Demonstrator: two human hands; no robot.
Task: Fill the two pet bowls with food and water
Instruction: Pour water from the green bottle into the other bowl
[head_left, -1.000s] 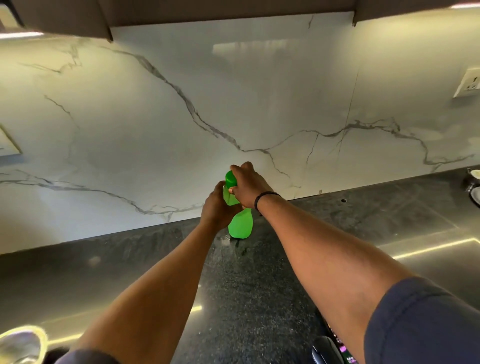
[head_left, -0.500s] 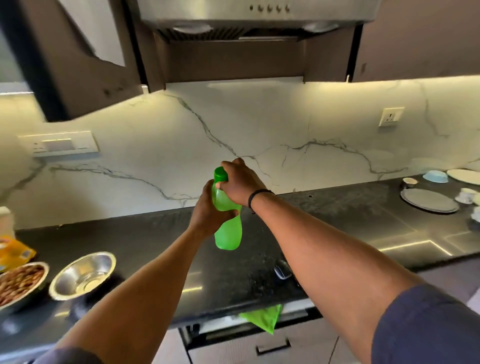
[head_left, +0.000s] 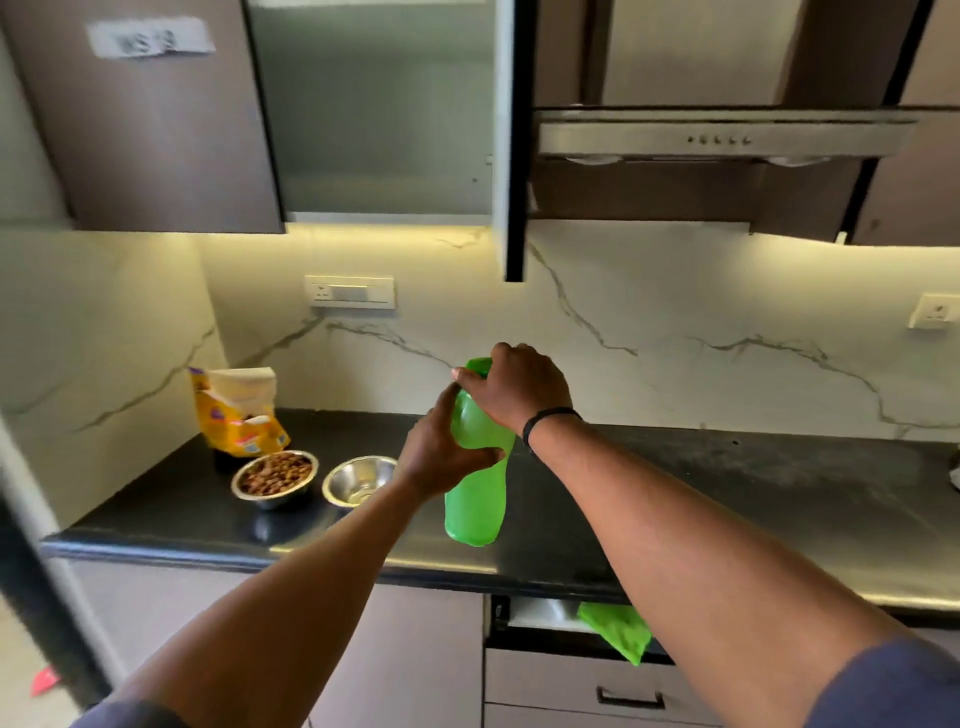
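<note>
A green plastic bottle (head_left: 475, 493) is held upright above the black counter (head_left: 727, 493). My left hand (head_left: 441, 452) grips its body. My right hand (head_left: 514, 387) is closed over its cap, which is mostly hidden. To the left on the counter stand two steel bowls: one (head_left: 274, 477) holds brown kibble, the other (head_left: 358, 480) looks empty and is partly behind my left forearm. A yellow pet food bag (head_left: 236, 413) stands open behind the bowls.
Wall cabinets (head_left: 156, 130) and a range hood (head_left: 722, 136) hang overhead, with a cabinet door edge (head_left: 511, 156) jutting out. A green cloth (head_left: 615, 631) hangs from a drawer under the counter. Sockets (head_left: 349, 292) sit on the marble backsplash.
The view has pulled back and swung left, bringing both bowls and the food bag into sight. Both hands stay on the green bottle, which now hangs closer to the bowls.
</note>
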